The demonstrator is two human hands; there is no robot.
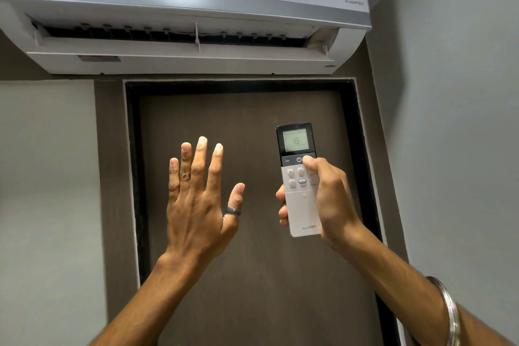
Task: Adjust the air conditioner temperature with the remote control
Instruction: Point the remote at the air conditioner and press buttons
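Note:
A white wall-mounted air conditioner fills the top of the view, its flap open and its front panel reading 17. My right hand grips a white and black remote control upright, pointed up at the unit. The thumb rests on the dark button strip, at its right end beside the power symbol. The remote's small screen reads 18. My left hand is raised to the left of the remote, fingers spread, back toward me, holding nothing. It wears rings on the thumb and one finger.
A dark brown door in a black frame stands straight ahead below the unit. Grey walls close in on both sides. A metal bangle circles my right forearm.

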